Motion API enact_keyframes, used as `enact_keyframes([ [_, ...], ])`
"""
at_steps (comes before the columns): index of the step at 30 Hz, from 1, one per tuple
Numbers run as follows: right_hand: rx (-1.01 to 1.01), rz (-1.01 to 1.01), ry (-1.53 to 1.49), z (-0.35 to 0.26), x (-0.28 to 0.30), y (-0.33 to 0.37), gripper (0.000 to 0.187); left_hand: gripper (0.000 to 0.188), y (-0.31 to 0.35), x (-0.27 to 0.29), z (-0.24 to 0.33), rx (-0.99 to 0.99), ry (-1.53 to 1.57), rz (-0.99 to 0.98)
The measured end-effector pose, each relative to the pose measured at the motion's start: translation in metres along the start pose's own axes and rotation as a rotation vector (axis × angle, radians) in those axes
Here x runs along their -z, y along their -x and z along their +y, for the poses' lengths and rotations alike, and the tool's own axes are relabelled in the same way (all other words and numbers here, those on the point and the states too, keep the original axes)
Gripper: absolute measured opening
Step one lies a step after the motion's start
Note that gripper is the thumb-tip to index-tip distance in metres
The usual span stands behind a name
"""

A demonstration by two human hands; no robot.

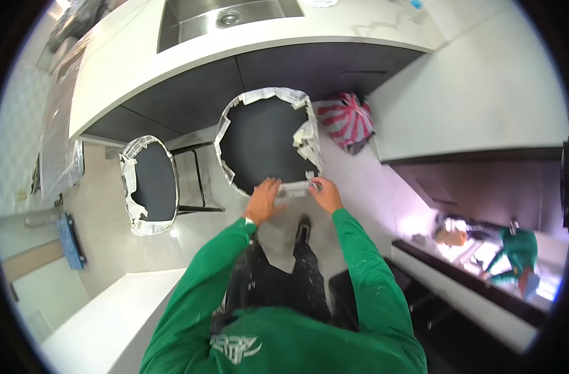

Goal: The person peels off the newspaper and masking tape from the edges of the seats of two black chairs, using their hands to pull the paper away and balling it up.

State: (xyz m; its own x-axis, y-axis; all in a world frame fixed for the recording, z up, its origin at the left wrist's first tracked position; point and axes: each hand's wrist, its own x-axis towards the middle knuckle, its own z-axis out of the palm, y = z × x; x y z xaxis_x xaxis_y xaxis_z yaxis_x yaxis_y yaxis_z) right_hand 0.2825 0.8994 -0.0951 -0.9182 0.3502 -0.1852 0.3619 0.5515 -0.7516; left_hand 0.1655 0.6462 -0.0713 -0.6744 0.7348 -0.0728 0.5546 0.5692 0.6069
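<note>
A chair or stool with a dark rounded seat (259, 140) stands in front of me, torn strips of printed paper (272, 95) lining its rim. My left hand (264, 201) rests at the near left edge of that seat, fingers stretched out along a paper strip (292, 189). At the strip's right end, my right hand (325, 196) pinches the paper by the near right corner. Paper on the right rim (306, 143) is loose and crumpled inward over the seat.
A second dark seat (155, 184) with a papered rim and black metal legs (200, 174) stands on the left. Ahead is a white counter (334, 31) with a steel sink (228, 19) above dark cabinets. A red-and-white striped bag (346, 121) sits on the floor to the right.
</note>
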Motion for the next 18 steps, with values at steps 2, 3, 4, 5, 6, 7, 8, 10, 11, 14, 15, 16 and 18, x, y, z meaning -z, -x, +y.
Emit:
enact_keyframes([
  [2,0.067,0.002,-0.037,0.031,-0.029,-0.058,0.034,0.085,0.01,-0.027,-0.012,0.003,-0.132,-0.061],
  [3,0.088,-0.002,-0.063,0.033,-0.031,-0.077,0.031,0.073,0.011,-0.039,-0.021,-0.075,-0.229,0.058],
  [4,0.182,-0.044,-0.032,0.035,-0.028,-0.097,0.031,0.068,0.012,-0.049,-0.024,-0.01,-0.193,0.028],
  [5,0.286,-0.077,-0.002,0.033,-0.026,-0.118,0.032,0.064,0.008,-0.052,-0.027,0.05,-0.163,0.007],
  [6,0.349,-0.074,0.006,0.033,-0.024,-0.129,0.033,0.06,0.006,-0.057,-0.027,0.107,-0.128,-0.017],
  [7,0.415,-0.071,0.011,0.031,-0.025,-0.139,0.034,0.05,0.005,-0.064,-0.027,0.051,-0.156,0.148],
  [8,0.471,-0.061,0.026,0.038,-0.025,-0.145,0.036,0.048,0.001,-0.068,-0.022,0.111,-0.167,0.154],
  [10,0.59,-0.039,0.07,0.06,-0.033,-0.156,0.039,0.043,-0.006,-0.068,-0.011,0.235,-0.191,0.174],
  [11,0.634,-0.028,0.087,0.066,-0.037,-0.159,0.039,0.04,-0.008,-0.072,-0.011,0.233,-0.218,0.237],
  [14,0.664,-0.06,0.105,0.072,-0.037,-0.161,0.041,0.038,-0.01,-0.072,-0.013,0.267,-0.182,0.197],
  [15,0.655,-0.076,0.115,0.077,-0.031,-0.16,0.041,0.036,-0.013,-0.075,-0.015,0.24,-0.137,0.219],
  [16,0.651,-0.096,0.127,0.082,-0.031,-0.162,0.041,0.035,-0.014,-0.077,-0.017,0.248,-0.135,0.197],
  [18,0.649,-0.122,0.147,0.091,-0.03,-0.167,0.04,0.033,-0.011,-0.077,-0.017,0.256,-0.14,0.16],
])
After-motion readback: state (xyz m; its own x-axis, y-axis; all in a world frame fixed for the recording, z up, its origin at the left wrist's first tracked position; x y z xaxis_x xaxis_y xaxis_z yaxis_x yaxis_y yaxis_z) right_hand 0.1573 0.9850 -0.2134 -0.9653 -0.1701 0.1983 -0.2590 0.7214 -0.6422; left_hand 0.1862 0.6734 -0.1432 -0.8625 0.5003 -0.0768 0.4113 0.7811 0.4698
